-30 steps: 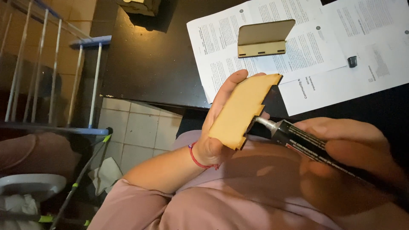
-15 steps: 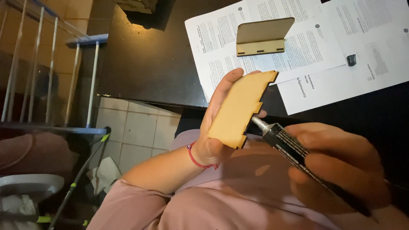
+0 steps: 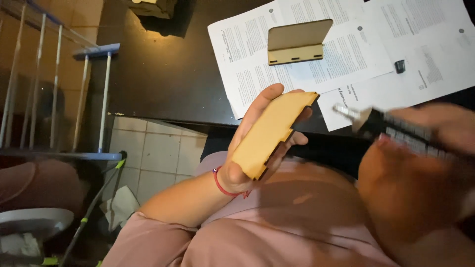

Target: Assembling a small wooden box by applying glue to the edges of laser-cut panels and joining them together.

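My left hand (image 3: 250, 136) holds a flat notched wooden panel (image 3: 272, 133) by its edges, tilted, above my lap. A red string bracelet (image 3: 220, 184) circles that wrist. My right hand (image 3: 415, 173), blurred, grips a dark pen-shaped tool (image 3: 391, 126) with a metal tip (image 3: 344, 111). The tip sits to the right of the panel, apart from it. On the dark table (image 3: 163, 79) lie printed paper sheets (image 3: 346, 49); an L-shaped wooden assembly (image 3: 298, 42) and a small black cap (image 3: 400, 66) rest on them.
A metal rack with blue bars (image 3: 94, 52) stands at the left over a tiled floor (image 3: 153, 153). Another wooden piece (image 3: 151, 6) sits at the table's far edge. A white stool (image 3: 29, 222) and crumpled paper (image 3: 121, 205) are at lower left.
My right hand has drawn the tool's tip away from the panel's edge, moving right and up. The left hand and panel have stayed nearly still.
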